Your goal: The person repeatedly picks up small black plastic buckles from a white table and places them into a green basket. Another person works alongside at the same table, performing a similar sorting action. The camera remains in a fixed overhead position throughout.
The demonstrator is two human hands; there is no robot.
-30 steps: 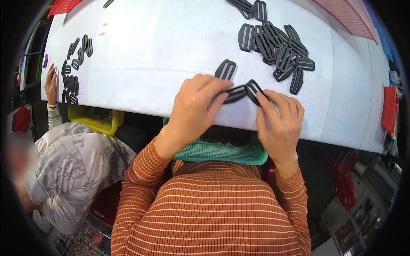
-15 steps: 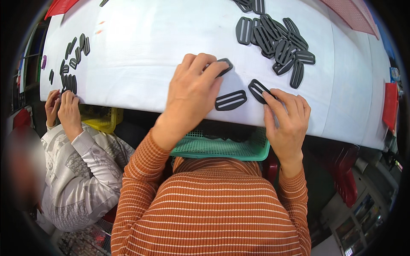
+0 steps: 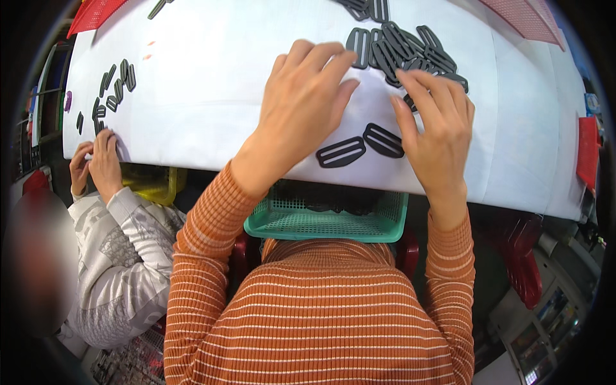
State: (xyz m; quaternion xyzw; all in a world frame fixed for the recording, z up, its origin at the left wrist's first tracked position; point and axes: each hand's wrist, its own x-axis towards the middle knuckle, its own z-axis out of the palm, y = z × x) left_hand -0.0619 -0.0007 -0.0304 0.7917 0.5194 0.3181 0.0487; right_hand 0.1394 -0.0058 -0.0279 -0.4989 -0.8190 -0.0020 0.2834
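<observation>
Long white-covered table (image 3: 212, 90): it filled the upper view, its near edge bowed by the lens, with a red plastic bin (image 3: 96, 16) at the far left and a pinkish-red mesh panel (image 3: 526, 22) at the far right.
Heap of flat black slotted buckles (image 3: 396, 40): it lay on the table, beyond and partly behind the hands, the pieces overlapping at different angles.
Left hand (image 3: 305, 99): it was open, thumb and forefinger well apart, the forefinger's tip at the heap's left edge (whether it touched a buckle, I could not tell); its underside was hidden.
Right hand (image 3: 439, 125): it too was open, thumb and forefinger parted, at the heap's near side, covering some pieces; contact there was unclear.
Left loose black buckle (image 3: 340, 153): it lay flat near the table edge, slanting up toward the right.
Right loose black buckle (image 3: 384, 140): it lay just beside the other, slanting the opposite way.
Green perforated plastic basket (image 3: 378, 236): it sat below the table edge, in front of the orange, white-striped top (image 3: 340, 301), with dark contents inside.
Co-worker's hands (image 3: 104, 165): they were at the table's left edge, near scattered black buckles (image 3: 122, 80) and above a yellow plastic basket (image 3: 168, 186).
</observation>
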